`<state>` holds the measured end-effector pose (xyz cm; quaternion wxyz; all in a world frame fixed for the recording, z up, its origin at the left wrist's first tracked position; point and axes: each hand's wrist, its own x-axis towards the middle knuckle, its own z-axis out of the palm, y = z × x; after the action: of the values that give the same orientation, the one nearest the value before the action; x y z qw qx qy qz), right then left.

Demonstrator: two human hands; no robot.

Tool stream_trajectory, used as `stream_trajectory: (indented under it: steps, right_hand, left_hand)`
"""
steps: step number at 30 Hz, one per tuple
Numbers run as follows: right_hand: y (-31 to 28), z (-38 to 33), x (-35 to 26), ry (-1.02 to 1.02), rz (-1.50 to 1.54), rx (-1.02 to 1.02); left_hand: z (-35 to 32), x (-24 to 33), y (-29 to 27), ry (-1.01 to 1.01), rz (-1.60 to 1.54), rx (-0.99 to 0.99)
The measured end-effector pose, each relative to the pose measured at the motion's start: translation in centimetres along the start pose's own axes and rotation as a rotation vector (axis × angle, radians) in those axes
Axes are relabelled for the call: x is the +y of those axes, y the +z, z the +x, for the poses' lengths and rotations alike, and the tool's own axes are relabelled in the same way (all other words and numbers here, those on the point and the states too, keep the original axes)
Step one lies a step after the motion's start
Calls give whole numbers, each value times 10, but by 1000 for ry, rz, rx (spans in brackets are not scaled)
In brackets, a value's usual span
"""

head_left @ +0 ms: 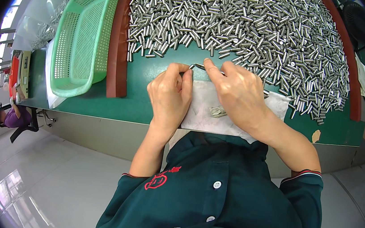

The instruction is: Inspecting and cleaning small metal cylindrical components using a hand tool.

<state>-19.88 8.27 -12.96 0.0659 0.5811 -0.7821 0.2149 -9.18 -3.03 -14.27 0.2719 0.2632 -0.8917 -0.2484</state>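
Note:
My left hand [171,90] is closed, and thumb and forefinger pinch a small steel pin [192,66] upright at their tips. Close beside it, my right hand [241,91] curls over the white cloth, its fingers around a second, darker-looking pin [200,66] that points toward the left hand. The far part of this pin is hidden by the fingers. A great heap of loose steel pins [242,26] covers the green table [146,76] beyond both hands. More metal ends show under the right hand's outer edge.
Dark red rails [120,44] border the heap left and right. A green perforated basket [60,41] stands left, near bagged pins [45,31]. The white cloth [200,116] lies at the near edge with a crumpled scrap [217,111]. A person [15,116] sits far left.

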Motion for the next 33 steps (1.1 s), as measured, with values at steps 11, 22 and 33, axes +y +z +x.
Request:
stream_trajectory:
  steps: [11, 22, 33]
  right_hand:
    - [-1, 0, -1, -8, -1, -8]
    - [-3, -1, -1, -19, -24, 0]
    - [-3, -4, -5, -29, -64, 4]
  left_hand:
    - [1, -1, -1, -16, -30, -1]
    - [0, 1, 0, -26, -35, -3]
    - [0, 0, 3, -7, -27, 4]
